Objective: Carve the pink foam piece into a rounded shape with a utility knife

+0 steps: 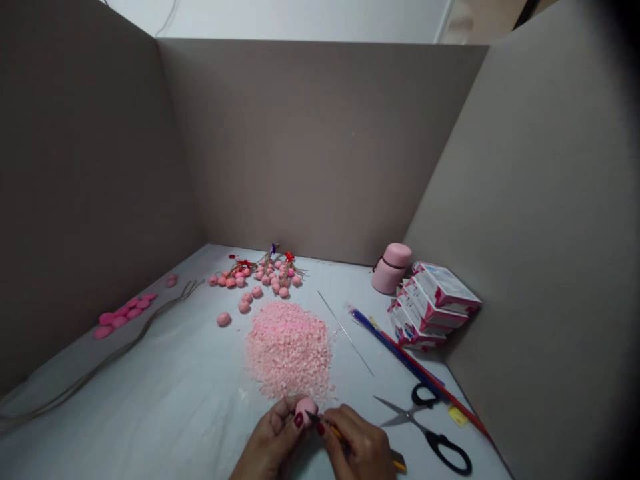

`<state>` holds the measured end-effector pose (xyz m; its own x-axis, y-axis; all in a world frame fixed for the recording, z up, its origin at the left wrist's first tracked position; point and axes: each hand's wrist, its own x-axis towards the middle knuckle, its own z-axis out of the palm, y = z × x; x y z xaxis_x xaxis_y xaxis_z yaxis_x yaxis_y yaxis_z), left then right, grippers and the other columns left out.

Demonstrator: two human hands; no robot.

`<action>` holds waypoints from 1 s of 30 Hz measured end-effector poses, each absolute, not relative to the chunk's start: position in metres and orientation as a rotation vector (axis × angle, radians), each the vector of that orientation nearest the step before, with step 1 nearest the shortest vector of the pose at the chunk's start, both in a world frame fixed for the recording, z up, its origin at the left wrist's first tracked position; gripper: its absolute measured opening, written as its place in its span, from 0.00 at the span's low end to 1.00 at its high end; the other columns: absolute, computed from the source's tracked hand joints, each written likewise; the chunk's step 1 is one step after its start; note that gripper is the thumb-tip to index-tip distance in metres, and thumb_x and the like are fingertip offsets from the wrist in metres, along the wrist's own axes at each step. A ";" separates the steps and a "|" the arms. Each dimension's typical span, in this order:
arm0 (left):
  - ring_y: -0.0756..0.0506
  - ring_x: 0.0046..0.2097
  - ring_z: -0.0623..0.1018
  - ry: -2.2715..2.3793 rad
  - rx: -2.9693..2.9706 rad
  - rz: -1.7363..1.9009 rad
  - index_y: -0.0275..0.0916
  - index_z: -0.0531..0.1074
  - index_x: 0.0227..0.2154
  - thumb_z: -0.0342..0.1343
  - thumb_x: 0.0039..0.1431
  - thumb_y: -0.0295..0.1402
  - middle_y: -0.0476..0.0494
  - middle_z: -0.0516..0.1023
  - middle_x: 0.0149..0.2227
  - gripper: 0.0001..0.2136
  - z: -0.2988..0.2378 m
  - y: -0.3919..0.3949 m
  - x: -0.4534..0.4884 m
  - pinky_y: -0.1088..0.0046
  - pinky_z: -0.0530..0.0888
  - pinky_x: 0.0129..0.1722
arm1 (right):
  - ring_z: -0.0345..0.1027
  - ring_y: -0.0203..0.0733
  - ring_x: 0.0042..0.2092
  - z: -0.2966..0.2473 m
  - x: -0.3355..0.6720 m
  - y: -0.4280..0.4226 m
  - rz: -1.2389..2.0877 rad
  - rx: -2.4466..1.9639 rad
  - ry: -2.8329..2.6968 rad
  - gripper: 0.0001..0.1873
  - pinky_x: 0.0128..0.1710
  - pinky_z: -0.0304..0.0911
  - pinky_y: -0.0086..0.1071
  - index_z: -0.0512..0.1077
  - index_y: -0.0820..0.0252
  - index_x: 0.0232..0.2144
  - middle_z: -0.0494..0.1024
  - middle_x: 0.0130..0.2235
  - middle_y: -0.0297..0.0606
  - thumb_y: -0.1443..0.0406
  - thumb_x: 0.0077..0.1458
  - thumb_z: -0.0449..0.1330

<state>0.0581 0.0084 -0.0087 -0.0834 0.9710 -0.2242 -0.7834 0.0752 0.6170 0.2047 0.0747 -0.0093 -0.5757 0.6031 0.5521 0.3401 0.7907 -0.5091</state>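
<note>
Left hand (270,443) and right hand (359,445) work close together at the near edge of the view, above a pale tabletop (150,407) with grey-brown cardboard panels (320,147) rising ahead and to both sides. Straight ahead of the hands lies a broad heap of pink paper crumbs (289,350), and beyond it sit clustered pink balls tied with red and purple ribbon (265,277). Right of the right hand, black-handled steel scissors (447,455) lie open. Farther ahead on that side are long blue and red rods (400,350), a stack of pink-and-white cartons (434,303) and a pink lidded jar (391,269). The left fingers pinch a small pink ball (306,409) between the hands, nearer the left. The right hand pinches a slim yellow-handled tool (399,465), its long axis running up and left from the lower right, its dark tip at the ball.
</note>
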 end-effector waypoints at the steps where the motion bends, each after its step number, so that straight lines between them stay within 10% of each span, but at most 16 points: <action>1: 0.52 0.33 0.75 0.718 0.343 1.493 0.35 0.79 0.32 0.68 0.47 0.35 0.48 0.78 0.27 0.10 -0.008 0.009 0.058 0.77 0.68 0.39 | 0.69 0.35 0.24 -0.009 0.205 0.075 0.445 -0.709 -2.230 0.21 0.24 0.58 0.26 0.70 0.56 0.28 0.73 0.24 0.33 0.58 0.68 0.44; 30: 0.52 0.33 0.80 0.789 0.181 1.485 0.37 0.81 0.33 0.71 0.40 0.31 0.47 0.82 0.30 0.13 -0.003 0.005 0.055 0.78 0.75 0.39 | 0.71 0.37 0.25 -0.012 0.207 0.079 0.433 -0.861 -2.224 0.22 0.25 0.58 0.27 0.69 0.56 0.27 0.74 0.24 0.33 0.57 0.68 0.43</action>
